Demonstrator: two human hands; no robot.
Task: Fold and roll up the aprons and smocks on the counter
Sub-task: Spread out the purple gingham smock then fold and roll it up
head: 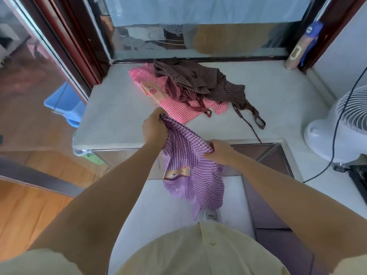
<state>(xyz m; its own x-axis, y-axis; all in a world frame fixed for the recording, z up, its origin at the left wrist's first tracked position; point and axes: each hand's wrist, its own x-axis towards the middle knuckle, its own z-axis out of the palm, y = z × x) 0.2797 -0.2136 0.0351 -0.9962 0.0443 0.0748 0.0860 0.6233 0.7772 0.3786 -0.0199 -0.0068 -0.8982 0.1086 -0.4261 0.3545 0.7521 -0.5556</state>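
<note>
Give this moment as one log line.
left grip: holds purple smock | right grip: holds same smock | counter: pink apron, brown striped apron unfolded

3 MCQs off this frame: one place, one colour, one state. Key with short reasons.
1. Where is the brown striped apron? A) partly over the pink checked apron B) on the floor C) in a drawer
2. Colour of the held smock? A) green B) purple C) yellow
3. Hands? A) both open B) only one grips C) both grip the smock
Key: 1 A, its stripes overlap the pink checks on the counter. 2 B, purple checks and stripes show. 3 C, left hand and right hand each bunch its cloth.
</note>
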